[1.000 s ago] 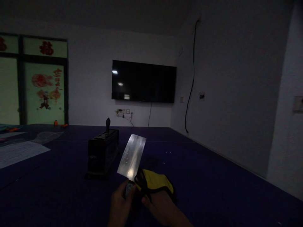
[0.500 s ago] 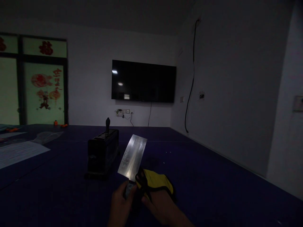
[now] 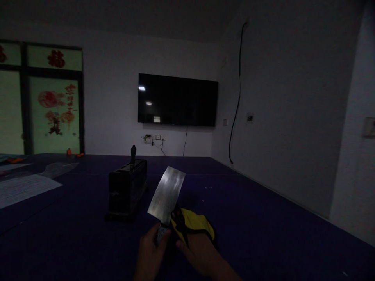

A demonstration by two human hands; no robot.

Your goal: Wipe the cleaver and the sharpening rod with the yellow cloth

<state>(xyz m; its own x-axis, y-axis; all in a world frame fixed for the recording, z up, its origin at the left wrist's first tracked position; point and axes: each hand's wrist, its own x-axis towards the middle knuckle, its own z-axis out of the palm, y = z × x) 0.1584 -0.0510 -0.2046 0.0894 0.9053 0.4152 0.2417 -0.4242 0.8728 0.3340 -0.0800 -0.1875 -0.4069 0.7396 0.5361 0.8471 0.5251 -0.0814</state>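
Observation:
My left hand (image 3: 150, 253) is closed round the handle of a broad steel cleaver (image 3: 166, 195), whose blade points up and away from me. Beside it, my right hand (image 3: 199, 253) presses a yellow cloth (image 3: 193, 225) against the base of the blade, near the handle. Both hands are low in the picture, just above the dark blue surface (image 3: 263, 226). The room is dim and the fingertips of the right hand are hard to make out.
A dark knife block (image 3: 126, 189) with one black handle (image 3: 133, 153) sticking up stands just beyond the cleaver, to the left. White sheets (image 3: 23, 186) lie at the far left. A black wall screen (image 3: 177, 100) hangs ahead, and a white wall runs along the right.
The cleaver has shifted slightly to the right and its blade has tilted a little. Both hands kept their hold and the cloth stayed at the blade's base.

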